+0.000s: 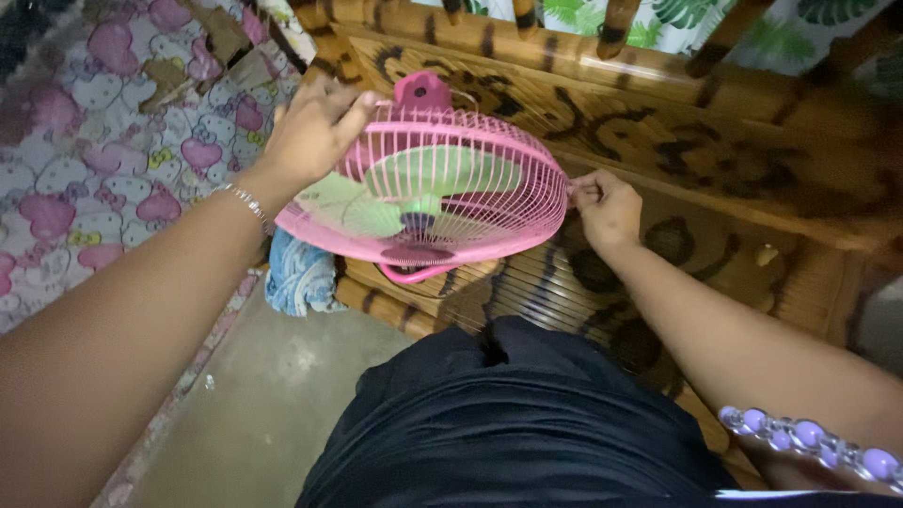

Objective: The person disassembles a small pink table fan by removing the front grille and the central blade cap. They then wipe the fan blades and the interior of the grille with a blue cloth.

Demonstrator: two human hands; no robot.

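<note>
- The fan (428, 193) is pink with pale green blades behind a wire grille, and it sits tilted on the bamboo bench (715, 160), face turned up toward the camera
- The left hand (315, 132) lies over the top left rim of the grille, fingers curled loosely round the wire edge and the thumb stretched toward the pink knob at the back
- The right hand (604, 205) is nearly closed, its fingertips pinching the grille's right edge
- A silver bracelet (250, 204) circles the left wrist; a purple bead bracelet (814, 440) shows on the right arm
- A blue cloth (299, 275) hangs just below the fan, beside a pink patterned sheet (94, 160)
</note>
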